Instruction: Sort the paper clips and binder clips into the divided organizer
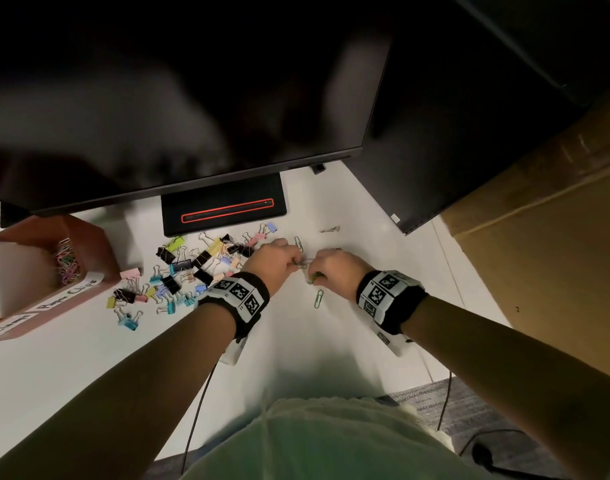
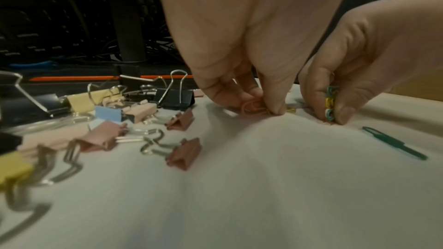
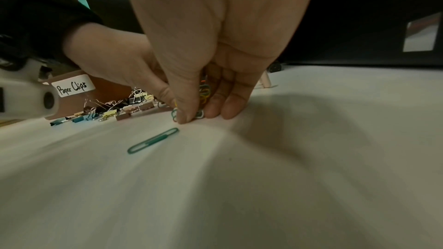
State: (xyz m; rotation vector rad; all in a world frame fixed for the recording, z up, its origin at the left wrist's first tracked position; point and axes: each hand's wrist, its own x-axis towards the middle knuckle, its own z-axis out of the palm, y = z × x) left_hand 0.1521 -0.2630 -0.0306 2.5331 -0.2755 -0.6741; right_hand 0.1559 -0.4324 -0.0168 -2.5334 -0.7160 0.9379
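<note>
Both hands meet at the middle of the white desk. My left hand (image 1: 289, 262) (image 2: 261, 105) pinches a pink paper clip (image 2: 251, 106) against the surface. My right hand (image 1: 319, 276) (image 3: 196, 115) grips a bunch of coloured paper clips (image 2: 330, 103) (image 3: 203, 94), fingertips down on the desk. A loose green paper clip (image 1: 318, 298) (image 3: 153, 140) (image 2: 393, 142) lies just in front of the right hand, and another (image 1: 299, 243) lies beyond the hands. A heap of coloured binder clips (image 1: 189, 268) (image 2: 134, 113) is spread left of the left hand. The brown organizer (image 1: 99, 244) stands at far left with paper clips (image 1: 67, 261) in one compartment.
A monitor (image 1: 192, 98) hangs over the back of the desk on its black base (image 1: 223, 206). A small screw (image 1: 330, 230) lies behind the hands. A cardboard box (image 1: 546, 244) borders the right edge. The organizer carries a label reading "Paper Clips" (image 3: 72, 86). Cables (image 1: 196, 410) trail off the front edge.
</note>
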